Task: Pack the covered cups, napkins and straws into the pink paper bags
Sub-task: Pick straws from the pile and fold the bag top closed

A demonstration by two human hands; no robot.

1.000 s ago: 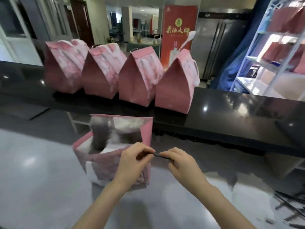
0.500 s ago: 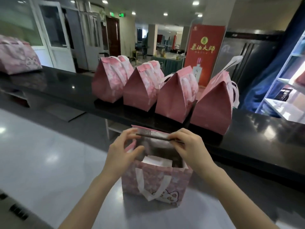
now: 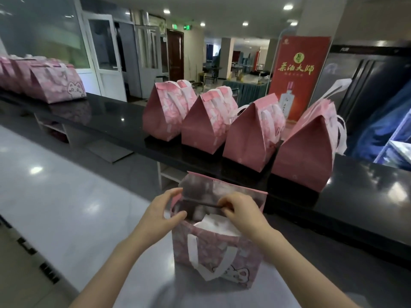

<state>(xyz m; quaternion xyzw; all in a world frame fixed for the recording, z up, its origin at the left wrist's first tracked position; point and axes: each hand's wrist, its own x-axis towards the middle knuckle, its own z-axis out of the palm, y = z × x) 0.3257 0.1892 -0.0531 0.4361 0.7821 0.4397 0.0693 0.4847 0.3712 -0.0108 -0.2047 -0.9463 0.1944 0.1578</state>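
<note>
An open pink paper bag (image 3: 222, 258) with a white handle and a cat print stands on the grey counter in front of me. A white napkin (image 3: 213, 223) shows inside its mouth. Across the opening lies a thin dark straw (image 3: 200, 203), level with the rim. My right hand (image 3: 240, 214) pinches the straw's right end. My left hand (image 3: 160, 212) holds the bag's left rim, and its fingertips are at the straw's left end. No cup is visible inside the bag.
Several folded-shut pink bags (image 3: 204, 123) stand in a row on the black counter (image 3: 111, 121) behind. More pink bags (image 3: 51, 83) sit at the far left. A red banner (image 3: 298, 72) and blue-draped shelving (image 3: 387, 130) lie beyond.
My view has swung left and risen, so the open bag sits lower and more to the right. Both hands and the straw moved from the bag's front rim to over its mouth.
</note>
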